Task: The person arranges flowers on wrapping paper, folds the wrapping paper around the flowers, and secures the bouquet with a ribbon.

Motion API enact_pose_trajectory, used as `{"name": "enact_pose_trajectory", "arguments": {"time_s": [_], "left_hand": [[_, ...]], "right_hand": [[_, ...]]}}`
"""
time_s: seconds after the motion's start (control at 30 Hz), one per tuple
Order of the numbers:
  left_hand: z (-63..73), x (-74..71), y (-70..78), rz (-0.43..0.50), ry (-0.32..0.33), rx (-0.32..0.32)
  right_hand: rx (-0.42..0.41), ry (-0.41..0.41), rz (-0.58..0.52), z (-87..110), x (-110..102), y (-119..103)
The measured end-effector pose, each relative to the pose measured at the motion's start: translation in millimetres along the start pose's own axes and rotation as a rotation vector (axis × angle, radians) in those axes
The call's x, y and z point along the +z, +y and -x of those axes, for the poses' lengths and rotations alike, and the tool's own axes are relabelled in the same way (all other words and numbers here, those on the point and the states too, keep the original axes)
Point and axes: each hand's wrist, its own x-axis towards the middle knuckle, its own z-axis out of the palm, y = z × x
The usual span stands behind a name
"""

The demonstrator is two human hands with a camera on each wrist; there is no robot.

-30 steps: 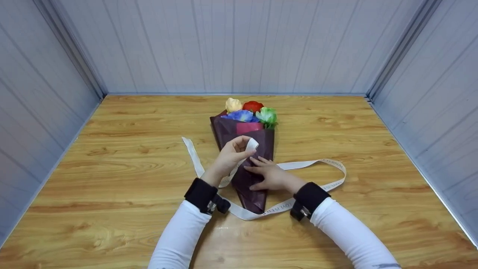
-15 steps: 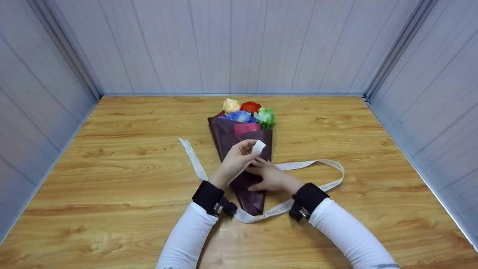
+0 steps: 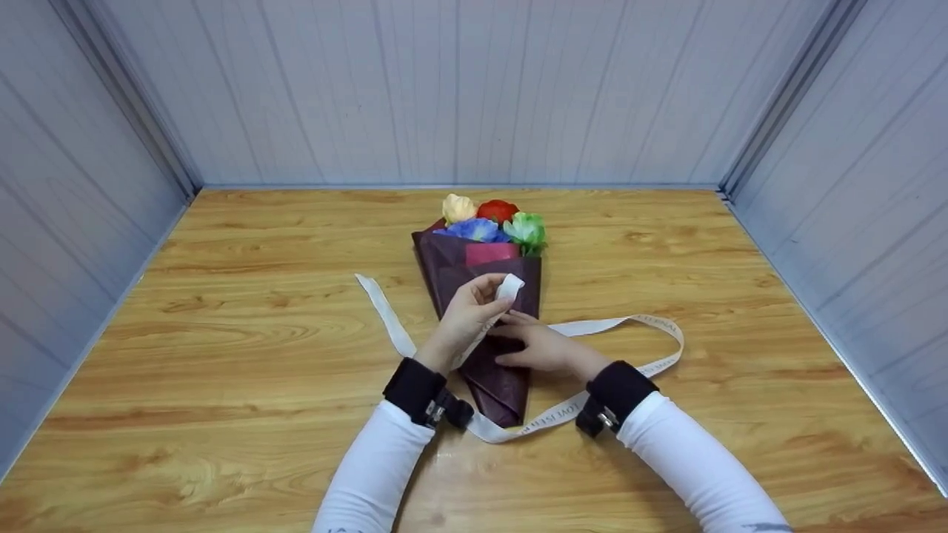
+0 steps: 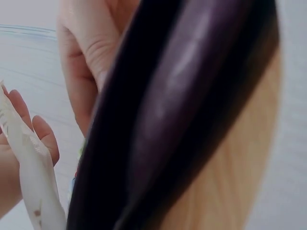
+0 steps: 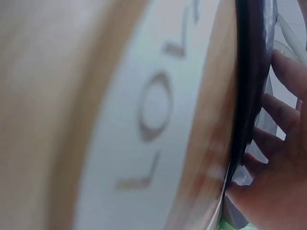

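Note:
A bouquet wrapped in dark purple paper [image 3: 498, 392] lies on the table, its narrow end towards me. Cream [image 3: 458, 208], red [image 3: 498, 211], blue [image 3: 474, 230] and green [image 3: 526, 232] flowers show at its far end. Above the wrapping, my left hand [image 3: 466, 314] pinches a white printed ribbon [image 3: 511, 286] between thumb and fingers, a small loop standing up from the grip. My right hand [image 3: 544, 346] rests on the paper with extended, slightly bent fingers, their tips partly hidden behind the left hand. In the right wrist view, fingers [image 5: 280, 112] lie along the paper's edge.
A pink patch [image 3: 491, 253] shows near the flowers. One ribbon tail [image 3: 385, 311] lies to the left; a wide ribbon bend [image 3: 678, 337] spreads to the right and back under the bouquet's tip. Pale panel walls [image 3: 459, 89] enclose the wooden table [image 3: 252, 370] at the back and sides.
My left hand has shifted right across the bouquet with the ribbon, now overlapping the right fingertips. My right hand stays on the wrapping, its fingers slightly closer together.

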Motion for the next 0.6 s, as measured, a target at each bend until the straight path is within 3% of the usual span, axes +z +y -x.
{"name": "enact_pose_trajectory", "arguments": {"time_s": [0.13,0.27,0.37,0.5,0.6], "left_hand": [[-0.1,-1.1,-0.1,0.012,0.02,-0.002],[-1.4,0.3,0.0,-0.009,0.038,-0.002],[-2.0,1.2,0.0,-0.04,0.049,0.0],[-2.2,1.4,0.3,-0.054,0.058,0.004],[-2.4,0.9,0.4,-0.038,0.059,0.011]], "right_hand": [[0.03,0.091,-0.129,-1.7,-4.5,-1.3],[0.116,0.249,-0.306,2.1,-15.5,0.8],[0.174,0.368,-0.345,7.8,-28.3,9.4],[0.279,0.441,-0.267,20.0,-46.6,28.2],[0.331,0.416,-0.174,31.3,-56.4,43.4]]}}
